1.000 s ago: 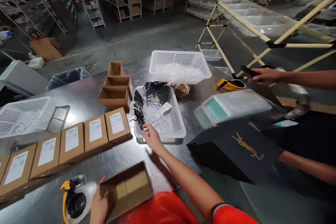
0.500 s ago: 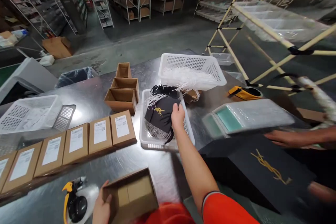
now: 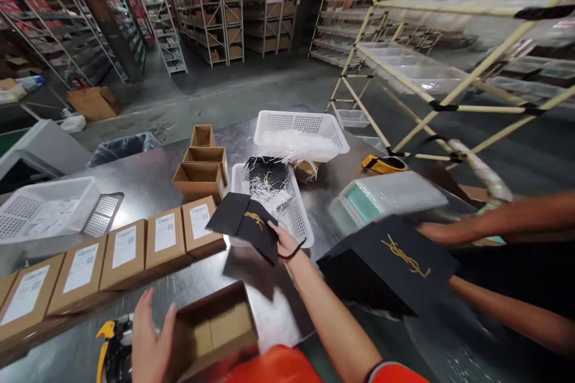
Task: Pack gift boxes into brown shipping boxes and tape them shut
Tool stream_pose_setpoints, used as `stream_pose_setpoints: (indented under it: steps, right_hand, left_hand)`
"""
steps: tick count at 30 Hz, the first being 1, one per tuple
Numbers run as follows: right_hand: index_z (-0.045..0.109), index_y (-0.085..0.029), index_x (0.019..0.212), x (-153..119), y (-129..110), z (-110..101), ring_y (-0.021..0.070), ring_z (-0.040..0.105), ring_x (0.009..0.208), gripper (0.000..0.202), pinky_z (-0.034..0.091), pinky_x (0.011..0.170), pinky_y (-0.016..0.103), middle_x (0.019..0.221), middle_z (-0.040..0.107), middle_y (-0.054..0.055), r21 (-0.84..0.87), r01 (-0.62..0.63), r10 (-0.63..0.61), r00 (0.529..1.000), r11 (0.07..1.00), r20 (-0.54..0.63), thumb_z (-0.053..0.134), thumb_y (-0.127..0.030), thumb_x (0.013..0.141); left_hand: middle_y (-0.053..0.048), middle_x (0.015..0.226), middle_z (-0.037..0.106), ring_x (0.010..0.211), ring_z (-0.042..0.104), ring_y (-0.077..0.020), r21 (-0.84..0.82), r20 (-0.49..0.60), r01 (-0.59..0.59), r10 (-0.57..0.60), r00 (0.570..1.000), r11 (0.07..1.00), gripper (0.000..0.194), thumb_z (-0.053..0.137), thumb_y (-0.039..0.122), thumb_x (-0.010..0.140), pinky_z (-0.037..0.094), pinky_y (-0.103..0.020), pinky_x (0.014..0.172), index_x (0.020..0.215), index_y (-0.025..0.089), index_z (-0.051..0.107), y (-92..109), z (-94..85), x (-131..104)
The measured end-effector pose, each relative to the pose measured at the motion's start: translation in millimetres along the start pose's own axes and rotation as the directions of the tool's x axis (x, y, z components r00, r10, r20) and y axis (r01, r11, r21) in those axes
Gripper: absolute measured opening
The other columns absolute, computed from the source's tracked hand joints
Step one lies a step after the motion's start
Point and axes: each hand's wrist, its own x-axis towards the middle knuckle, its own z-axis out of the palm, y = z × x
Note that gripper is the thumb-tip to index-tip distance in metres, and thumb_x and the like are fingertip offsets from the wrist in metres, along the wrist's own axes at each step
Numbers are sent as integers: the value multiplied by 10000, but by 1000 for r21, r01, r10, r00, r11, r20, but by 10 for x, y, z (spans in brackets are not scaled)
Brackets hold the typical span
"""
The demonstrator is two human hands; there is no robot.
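My right hand [image 3: 286, 243] grips a black pouch [image 3: 251, 221] with a gold logo, held above the metal table in front of a white basket [image 3: 300, 215]. Inside that basket are white paper shreds [image 3: 265, 191] and more black cloth. My left hand [image 3: 150, 341] has its fingers spread beside the left wall of an open brown box [image 3: 215, 329] near my body. Left of that hand lies a yellow and black tape dispenser [image 3: 108, 347], partly hidden.
Labelled boxes [image 3: 123, 251] line the left side, with open boxes [image 3: 200, 178] behind. Another person's hand [image 3: 442, 232] is at a large black box [image 3: 390, 263] on the right. A second basket [image 3: 300, 131] stands at the back.
The black pouch has come out of the basket toward me in my right hand. My left hand has come off the box's wall, fingers spread. The view has tilted up.
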Motion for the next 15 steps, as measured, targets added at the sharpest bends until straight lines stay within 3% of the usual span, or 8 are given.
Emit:
stream_pose_setpoints:
  steps: [1, 3, 5, 7, 9, 11, 13, 15]
  right_hand:
    - [637, -208, 997, -107, -36, 52, 244, 704, 852, 396, 578, 740, 392, 916, 738, 62, 12, -24, 24, 999, 1000, 37, 773, -406, 682]
    - [625, -228, 1039, -328, -116, 155, 245, 702, 882, 484, 572, 809, 409, 976, 742, 50, -9, -41, 41, 994, 999, 99, 811, -394, 624]
    - [630, -229, 1054, -523, -198, 240, 236, 692, 926, 510, 545, 891, 407, 1026, 737, 46, -84, -7, 20, 989, 996, 149, 832, -373, 608]
    - [640, -222, 1055, -667, -261, 290, 238, 683, 958, 511, 524, 931, 406, 1047, 733, 55, -133, 14, 16, 975, 991, 222, 832, -395, 615]
    - [634, -225, 1101, -764, -294, 310, 253, 671, 1002, 575, 520, 937, 417, 1085, 723, 63, -148, -6, 53, 946, 989, 320, 838, -419, 599]
    - [634, -222, 1122, -845, -318, 315, 267, 661, 1032, 611, 523, 930, 425, 1106, 717, 69, -204, -22, 100, 920, 979, 379, 847, -409, 580]
    - [646, -214, 1109, -949, -379, 328, 266, 666, 1013, 544, 533, 907, 420, 1083, 723, 70, -311, 47, 71, 931, 949, 358, 812, -414, 631]
    - [653, -218, 1113, -1102, -493, 363, 253, 676, 959, 412, 543, 866, 401, 1038, 731, 61, -468, 230, -74, 942, 854, 328, 704, -428, 762]
  left_hand:
    - [-224, 1434, 461, 1357, 411, -362, -125, 31, 31, -27, 999, 992, 824, 566, 625, 694, 285, -499, 1161, 1324, 103, 463, 175, -35, 37]
    - [-174, 1420, 507, 1295, 502, -319, -437, 242, 188, -86, 967, 879, 761, 575, 612, 736, 407, -486, 1082, 1346, 174, 449, 496, -60, 103]
    - [-149, 1294, 625, 1204, 584, -310, -539, 497, 370, -69, 865, 756, 681, 677, 546, 701, 475, -468, 1008, 1266, 191, 541, 729, -29, 144]
    - [-133, 1140, 708, 1117, 638, -303, -605, 600, 464, -13, 800, 647, 611, 774, 430, 636, 502, -446, 967, 1164, 167, 613, 849, 38, 149]
    - [-114, 1046, 737, 1062, 662, -292, -674, 583, 479, 6, 812, 563, 563, 802, 359, 605, 508, -436, 953, 1101, 154, 633, 869, 116, 122]
    - [-108, 1049, 731, 1061, 659, -279, -716, 535, 450, 5, 845, 534, 550, 786, 364, 625, 498, -437, 965, 1107, 157, 622, 815, 178, 89]
    - [-115, 1096, 707, 1089, 641, -269, -716, 445, 362, -9, 895, 598, 588, 767, 393, 640, 477, -434, 989, 1153, 162, 596, 705, 200, 71]
    - [-126, 1135, 675, 1115, 618, -262, -659, 294, 230, -36, 955, 716, 627, 744, 433, 652, 455, -429, 1011, 1190, 163, 571, 537, 157, 70]
